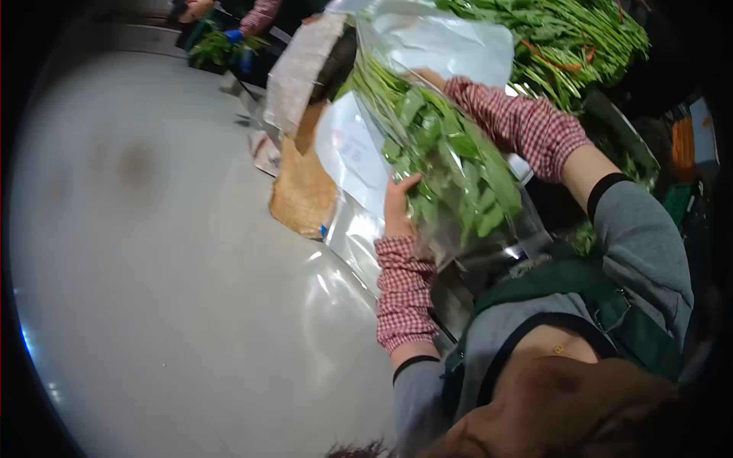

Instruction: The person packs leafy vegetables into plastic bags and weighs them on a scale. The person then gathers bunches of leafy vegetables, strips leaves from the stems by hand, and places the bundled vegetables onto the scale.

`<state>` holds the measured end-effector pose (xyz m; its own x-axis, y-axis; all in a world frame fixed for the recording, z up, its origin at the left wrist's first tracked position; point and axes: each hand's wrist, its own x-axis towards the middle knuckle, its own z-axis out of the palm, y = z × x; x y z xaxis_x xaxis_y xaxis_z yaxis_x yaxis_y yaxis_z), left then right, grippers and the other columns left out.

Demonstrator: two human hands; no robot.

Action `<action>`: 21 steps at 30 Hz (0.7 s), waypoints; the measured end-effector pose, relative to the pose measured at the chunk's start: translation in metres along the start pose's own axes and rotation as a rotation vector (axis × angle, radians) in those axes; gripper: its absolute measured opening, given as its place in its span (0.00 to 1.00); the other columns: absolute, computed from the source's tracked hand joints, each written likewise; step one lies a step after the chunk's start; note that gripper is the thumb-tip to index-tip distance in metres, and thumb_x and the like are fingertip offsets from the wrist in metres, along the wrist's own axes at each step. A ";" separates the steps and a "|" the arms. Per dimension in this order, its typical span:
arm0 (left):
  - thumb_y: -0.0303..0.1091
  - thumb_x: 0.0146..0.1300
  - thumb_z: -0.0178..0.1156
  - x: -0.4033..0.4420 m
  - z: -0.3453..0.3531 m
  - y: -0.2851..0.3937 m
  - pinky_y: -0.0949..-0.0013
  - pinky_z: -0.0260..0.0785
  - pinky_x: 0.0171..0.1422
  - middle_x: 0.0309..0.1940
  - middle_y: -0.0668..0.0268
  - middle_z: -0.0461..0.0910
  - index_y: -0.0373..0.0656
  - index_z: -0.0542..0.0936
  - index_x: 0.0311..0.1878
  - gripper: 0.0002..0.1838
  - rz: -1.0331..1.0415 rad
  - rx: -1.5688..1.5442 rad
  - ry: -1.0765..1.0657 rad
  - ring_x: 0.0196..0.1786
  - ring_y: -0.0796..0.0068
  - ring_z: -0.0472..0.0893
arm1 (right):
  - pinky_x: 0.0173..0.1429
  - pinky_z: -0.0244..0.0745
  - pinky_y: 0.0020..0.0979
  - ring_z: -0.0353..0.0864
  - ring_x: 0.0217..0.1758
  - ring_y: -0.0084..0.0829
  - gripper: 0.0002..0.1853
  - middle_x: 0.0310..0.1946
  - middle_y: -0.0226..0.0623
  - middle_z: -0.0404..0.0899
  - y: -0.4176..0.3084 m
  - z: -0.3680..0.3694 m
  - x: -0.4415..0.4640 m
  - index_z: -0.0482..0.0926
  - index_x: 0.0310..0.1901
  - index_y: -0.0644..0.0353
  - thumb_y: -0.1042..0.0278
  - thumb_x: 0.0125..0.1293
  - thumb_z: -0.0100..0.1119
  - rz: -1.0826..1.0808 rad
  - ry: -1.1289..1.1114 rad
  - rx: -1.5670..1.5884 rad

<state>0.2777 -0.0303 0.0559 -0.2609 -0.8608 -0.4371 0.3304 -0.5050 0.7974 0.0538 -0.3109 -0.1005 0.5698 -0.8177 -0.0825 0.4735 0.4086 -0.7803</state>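
A clear plastic bag of leafy greens lies slantwise before me, its stems toward the far end and its broad leaves nearer my body. My left hand grips the bag's left side near the leaves, the thumb on top and the other fingers mostly hidden. Farther away, my right hand is against the right side of the bag by the stems. Its fingers are hidden behind the plastic, so its grip does not show. Under and beside the bag are white plastic sheets.
A large heap of loose greens with red bands lies at the far right. Brown cardboard sits left of the bag. At the top left, another person's blue-gloved hand is near some greens. Pale floor spreads across the left.
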 end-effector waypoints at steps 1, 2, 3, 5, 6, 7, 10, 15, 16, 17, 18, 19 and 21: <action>0.19 0.48 0.53 0.001 -0.005 -0.007 0.67 0.73 0.40 0.43 0.59 0.73 0.36 0.64 0.54 0.26 -0.010 -0.038 -0.079 0.39 0.65 0.77 | 0.41 0.67 0.22 0.73 0.35 0.22 0.21 0.35 0.29 0.73 0.033 -0.045 0.030 0.68 0.53 0.58 0.65 0.57 0.50 -0.145 -0.360 0.144; 0.18 0.47 0.53 0.002 -0.010 -0.007 0.68 0.73 0.39 0.42 0.59 0.73 0.36 0.63 0.54 0.27 -0.005 -0.065 -0.153 0.38 0.66 0.77 | 0.48 0.64 0.23 0.72 0.41 0.23 0.20 0.37 0.33 0.74 -0.002 0.018 -0.027 0.69 0.52 0.58 0.66 0.57 0.49 -0.022 0.098 0.025; 0.17 0.46 0.53 0.006 -0.011 -0.007 0.69 0.73 0.39 0.41 0.59 0.73 0.35 0.63 0.54 0.27 0.013 -0.085 -0.231 0.38 0.67 0.77 | 0.54 0.62 0.25 0.70 0.47 0.24 0.19 0.39 0.37 0.76 -0.043 0.093 -0.091 0.70 0.52 0.58 0.66 0.58 0.48 0.146 0.540 -0.033; 0.16 0.46 0.53 0.011 -0.008 -0.013 0.69 0.73 0.39 0.41 0.59 0.73 0.36 0.63 0.54 0.28 0.009 -0.045 -0.160 0.38 0.67 0.77 | 0.49 0.65 0.23 0.72 0.44 0.24 0.17 0.38 0.35 0.76 -0.064 0.116 -0.138 0.71 0.49 0.60 0.69 0.56 0.48 -0.229 0.658 -0.273; 0.15 0.46 0.52 0.012 -0.006 -0.019 0.70 0.73 0.38 0.41 0.59 0.73 0.37 0.63 0.55 0.28 0.014 -0.004 -0.095 0.37 0.68 0.77 | 0.46 0.66 0.22 0.73 0.41 0.22 0.19 0.40 0.35 0.75 -0.073 0.122 -0.163 0.70 0.50 0.60 0.69 0.55 0.50 -0.337 0.598 -0.308; 0.14 0.46 0.52 0.009 -0.004 -0.027 0.70 0.73 0.38 0.40 0.59 0.73 0.38 0.62 0.55 0.29 0.012 0.032 -0.025 0.37 0.68 0.77 | 0.43 0.67 0.21 0.74 0.37 0.21 0.21 0.41 0.34 0.73 -0.080 0.127 -0.191 0.69 0.51 0.60 0.69 0.53 0.52 -0.435 0.538 -0.341; 0.17 0.48 0.51 -0.004 -0.007 -0.038 0.70 0.73 0.38 0.43 0.59 0.72 0.39 0.58 0.59 0.31 0.022 -0.040 -0.050 0.40 0.65 0.76 | 0.53 0.63 0.33 0.71 0.48 0.29 0.21 0.48 0.38 0.70 -0.074 0.160 -0.278 0.69 0.51 0.59 0.64 0.55 0.56 -0.454 0.302 -0.634; 0.21 0.47 0.58 -0.067 -0.013 -0.076 0.65 0.70 0.46 0.48 0.56 0.68 0.44 0.48 0.64 0.41 0.113 -0.143 0.011 0.47 0.61 0.73 | 0.45 0.71 0.26 0.76 0.42 0.28 0.15 0.40 0.41 0.76 0.008 0.264 -0.393 0.73 0.44 0.66 0.74 0.53 0.58 0.165 -0.367 -0.607; 0.22 0.46 0.59 -0.085 -0.011 -0.086 0.65 0.70 0.47 0.49 0.56 0.68 0.44 0.47 0.65 0.43 0.128 -0.151 0.029 0.48 0.60 0.72 | 0.47 0.71 0.28 0.75 0.44 0.32 0.18 0.42 0.44 0.74 0.037 0.267 -0.400 0.72 0.46 0.66 0.73 0.53 0.58 0.087 -0.397 -0.701; 0.23 0.46 0.59 -0.104 -0.002 -0.101 0.66 0.68 0.48 0.55 0.58 0.62 0.49 0.39 0.65 0.48 0.220 0.081 0.044 0.53 0.62 0.67 | 0.48 0.70 0.30 0.74 0.45 0.36 0.20 0.44 0.47 0.73 0.067 0.268 -0.404 0.70 0.49 0.65 0.72 0.52 0.57 0.002 -0.421 -0.800; 0.25 0.46 0.59 -0.121 0.008 -0.113 0.68 0.67 0.50 0.60 0.60 0.56 0.54 0.30 0.66 0.53 0.316 0.318 0.046 0.58 0.64 0.62 | 0.49 0.69 0.32 0.73 0.45 0.40 0.22 0.43 0.48 0.73 0.095 0.265 -0.404 0.68 0.50 0.64 0.73 0.51 0.56 -0.183 -0.346 -0.902; 0.25 0.43 0.62 -0.130 -0.004 -0.134 0.68 0.66 0.51 0.61 0.59 0.54 0.55 0.28 0.65 0.57 0.381 0.490 0.041 0.60 0.64 0.59 | 0.51 0.68 0.34 0.73 0.45 0.44 0.24 0.42 0.49 0.72 0.116 0.259 -0.401 0.67 0.52 0.64 0.73 0.50 0.55 -0.376 -0.245 -1.022; 0.23 0.40 0.65 -0.132 0.005 -0.161 0.63 0.62 0.56 0.61 0.56 0.53 0.56 0.25 0.64 0.62 0.498 0.577 0.070 0.61 0.63 0.58 | 0.48 0.68 0.37 0.72 0.43 0.48 0.23 0.39 0.50 0.72 0.130 0.258 -0.389 0.67 0.49 0.65 0.76 0.46 0.52 -0.462 -0.010 -1.065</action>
<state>0.2543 0.1655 -0.0128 -0.1412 -0.9898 0.0212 -0.1374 0.0408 0.9897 0.0669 0.1647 -0.0105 0.4974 -0.7949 0.3474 -0.1643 -0.4796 -0.8620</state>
